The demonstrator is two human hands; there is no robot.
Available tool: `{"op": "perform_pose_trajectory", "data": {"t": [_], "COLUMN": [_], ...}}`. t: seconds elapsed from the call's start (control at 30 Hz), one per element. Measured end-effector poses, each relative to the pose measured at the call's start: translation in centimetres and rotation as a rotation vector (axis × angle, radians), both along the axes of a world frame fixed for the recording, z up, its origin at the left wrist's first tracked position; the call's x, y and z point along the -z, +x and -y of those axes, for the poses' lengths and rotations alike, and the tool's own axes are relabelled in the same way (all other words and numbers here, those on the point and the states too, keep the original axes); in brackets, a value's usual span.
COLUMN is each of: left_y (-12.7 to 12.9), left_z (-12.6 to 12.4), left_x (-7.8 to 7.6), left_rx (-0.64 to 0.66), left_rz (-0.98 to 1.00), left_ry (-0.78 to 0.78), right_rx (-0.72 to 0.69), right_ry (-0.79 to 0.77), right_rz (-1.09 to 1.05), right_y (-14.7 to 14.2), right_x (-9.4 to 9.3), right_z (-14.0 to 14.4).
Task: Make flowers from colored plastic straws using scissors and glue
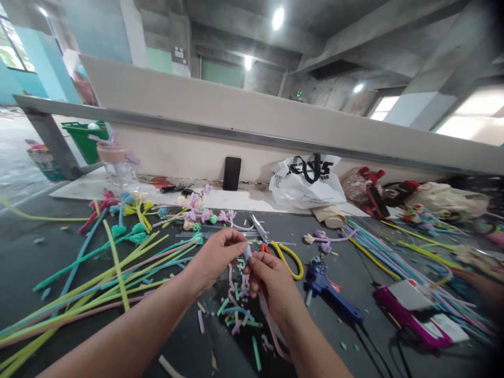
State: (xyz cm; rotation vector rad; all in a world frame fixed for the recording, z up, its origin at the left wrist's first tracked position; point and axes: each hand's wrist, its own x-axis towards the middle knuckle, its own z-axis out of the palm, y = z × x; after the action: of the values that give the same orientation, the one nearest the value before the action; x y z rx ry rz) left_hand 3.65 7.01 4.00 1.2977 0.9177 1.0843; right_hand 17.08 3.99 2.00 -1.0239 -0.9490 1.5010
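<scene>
Close together over the middle of the table, my left hand [216,256] and my right hand [275,281] pinch a small lilac and pale blue piece of pipe cleaner [248,252] between their fingertips. A long pink pipe cleaner [271,328] hangs from beneath my right hand. Below them lie many short cut pieces [236,312] in green, blue and lilac. Yellow-handled scissors [286,258] rest just beyond my right hand, blades partly spread. To its right lies a blue glue gun [334,299] with a cord. Finished lilac pipe-cleaner flowers [197,209] are behind my left hand.
Long yellow, blue and pink pipe cleaners [106,283] spread across the left. A phone [232,174] leans on the back panel beside a white bag [307,184]. At right are a magenta device [413,320], more pipe cleaners [378,247] and another person's blurred hand [482,289].
</scene>
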Motion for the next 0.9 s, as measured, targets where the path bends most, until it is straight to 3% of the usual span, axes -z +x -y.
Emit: {"op": "perform_pose_trajectory", "data": {"t": [0.43, 0.57, 0.7, 0.9], "left_y": [-0.1, -0.3, -0.8, -0.8], "left_z": [-0.3, 0.0, -0.1, -0.4], "left_x": [0.1, -0.7, -1.1, -0.5], "left_rx": [0.037, 0.076, 0.15, 0.187], "left_rz": [0.029, 0.12, 0.15, 0.116], "left_ry": [-0.039, -0.089, -0.098, -0.049], "right_rx": [-0.002, -0.018, -0.124, -0.219], "right_ry": [0.025, -0.026, -0.133, -0.214], "right_rz": [0.048, -0.091, -0.265, -0.381], "right_y": [0.0, 0.5, 1.0, 1.1], "right_x": [0.3, -0.5, -1.3, -1.6], "right_z": [0.0, 0.0, 0.1, 0.2]}}
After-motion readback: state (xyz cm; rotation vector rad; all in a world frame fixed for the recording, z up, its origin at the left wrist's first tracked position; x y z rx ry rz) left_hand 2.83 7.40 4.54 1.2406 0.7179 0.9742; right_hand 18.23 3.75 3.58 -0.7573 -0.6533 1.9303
